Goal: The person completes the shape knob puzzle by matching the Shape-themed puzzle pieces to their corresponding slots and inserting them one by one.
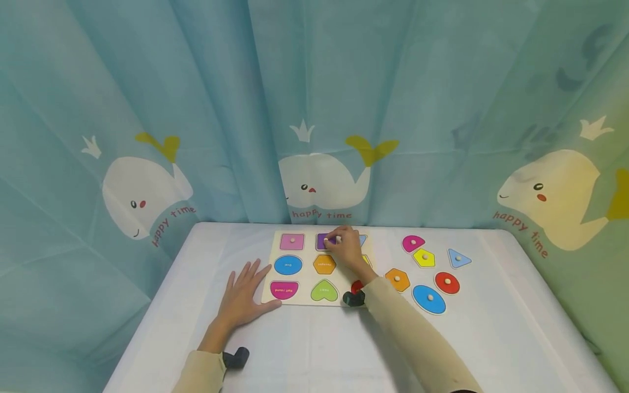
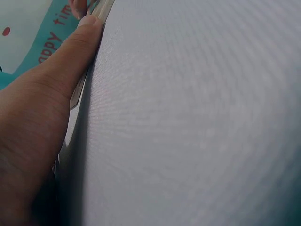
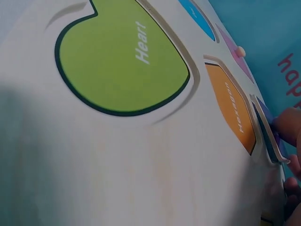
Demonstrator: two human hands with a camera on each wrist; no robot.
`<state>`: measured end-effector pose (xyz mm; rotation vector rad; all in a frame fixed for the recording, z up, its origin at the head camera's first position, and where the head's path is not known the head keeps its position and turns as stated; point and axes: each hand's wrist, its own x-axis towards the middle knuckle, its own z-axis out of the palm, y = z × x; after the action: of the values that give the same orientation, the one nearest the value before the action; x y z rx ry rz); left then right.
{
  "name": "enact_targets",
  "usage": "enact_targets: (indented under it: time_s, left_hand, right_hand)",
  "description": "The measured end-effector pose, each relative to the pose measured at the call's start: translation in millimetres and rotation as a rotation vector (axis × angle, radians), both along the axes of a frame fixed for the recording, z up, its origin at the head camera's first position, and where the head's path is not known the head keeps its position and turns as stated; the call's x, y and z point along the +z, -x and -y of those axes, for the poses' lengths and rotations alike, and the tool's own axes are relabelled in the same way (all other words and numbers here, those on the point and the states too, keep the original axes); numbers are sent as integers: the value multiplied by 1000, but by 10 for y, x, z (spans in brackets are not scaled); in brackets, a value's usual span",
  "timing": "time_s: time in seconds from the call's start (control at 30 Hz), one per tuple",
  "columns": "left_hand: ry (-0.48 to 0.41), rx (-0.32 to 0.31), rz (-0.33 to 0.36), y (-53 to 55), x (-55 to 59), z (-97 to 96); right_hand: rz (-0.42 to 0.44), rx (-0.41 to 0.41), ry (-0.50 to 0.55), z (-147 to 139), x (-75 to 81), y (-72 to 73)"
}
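Note:
A pale wooden shape-puzzle board lies on the table. My right hand reaches over its far side and pinches the knob of a purple puzzle piece. In the right wrist view, that purple piece stands slightly tilted at its recess, just past the orange Hexagon recess. A pink square piece sits in the far left recess, knob up. My left hand is spread flat at the board's left side, its thumb touching the near left corner.
Right of the board lie loose knobbed pieces: a magenta half round, yellow pentagon, light blue triangle, orange hexagon, red circle and blue oval. A whale-print curtain hangs behind the white table.

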<state>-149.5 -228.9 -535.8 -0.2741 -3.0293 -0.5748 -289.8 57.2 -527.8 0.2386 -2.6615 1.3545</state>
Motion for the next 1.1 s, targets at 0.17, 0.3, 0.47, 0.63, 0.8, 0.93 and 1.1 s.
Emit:
enact_targets:
  time_s: [0.17,0.3,0.47,0.63,0.8,0.93,1.1]
  left_hand:
    - [-2,0,1,-6,20,-7]
    - [-4,0,8,-8,36,-11]
    - [0,0,14,-5,39,-9]
    - [2,0,10,4,27,-3]
    - [12,0,3,19,9,5]
    - [18,-2,10,31,-1,5]
    - [18,-1,12,30,-10,4]
  right_hand:
    - [15,-15,-36,24,-7,-2]
    - [6,-25,-43,39,5,-17]
    - [8,-45,-65,56,10,-25]
    - [28,-57,-94,65,5,-15]
    - [31,-50,-101,64,11,-6]
    - [45,-54,-101,64,10,-6]
    - [52,-55,-108,66,4,-10]
